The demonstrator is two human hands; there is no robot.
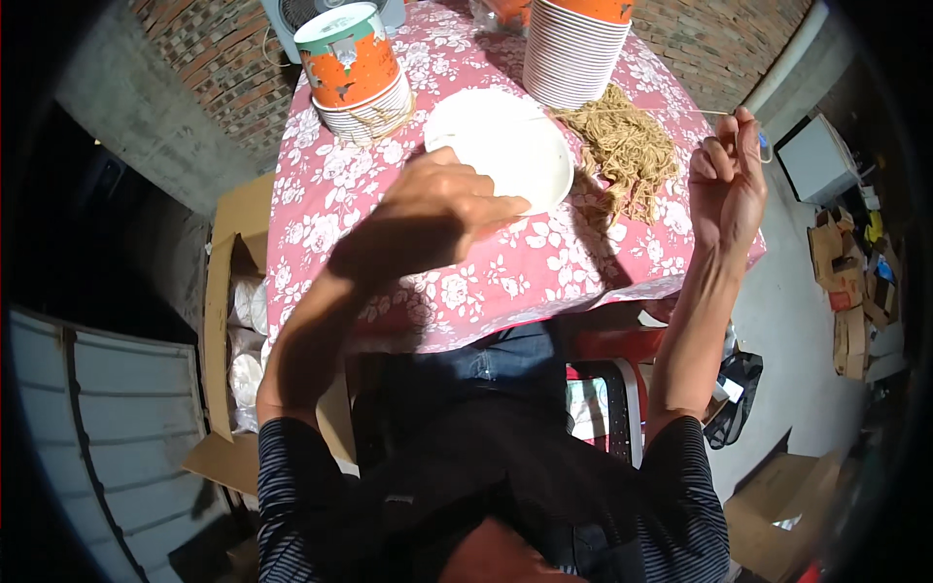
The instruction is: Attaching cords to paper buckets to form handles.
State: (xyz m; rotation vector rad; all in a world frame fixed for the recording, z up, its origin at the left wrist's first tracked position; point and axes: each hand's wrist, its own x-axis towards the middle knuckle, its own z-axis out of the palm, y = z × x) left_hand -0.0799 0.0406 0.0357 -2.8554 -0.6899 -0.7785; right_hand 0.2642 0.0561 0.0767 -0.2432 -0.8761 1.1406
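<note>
A white round lid or shallow dish (525, 155) lies on the flowered tablecloth, bright with glare. My left hand (442, 209) is closed at its lower left rim, one finger stretched along the near edge; the thumb is hidden. Up at the right, my right hand (724, 180) pinches a thin tan string (680, 110) between thumb and fingers. The string runs taut and nearly level from there to the upper part of the white lid. Between the hands sits a loose tangled pile of tan strings (632, 155).
Behind the strings rises a tall stack of orange-and-white paper tubs (573, 58). A shorter tub stack (355, 83), topped by a green-rimmed lid, stands at the left with strings round its base. A grey fan (292, 15) is behind it. An open cardboard box (238, 340) adjoins the table's left side.
</note>
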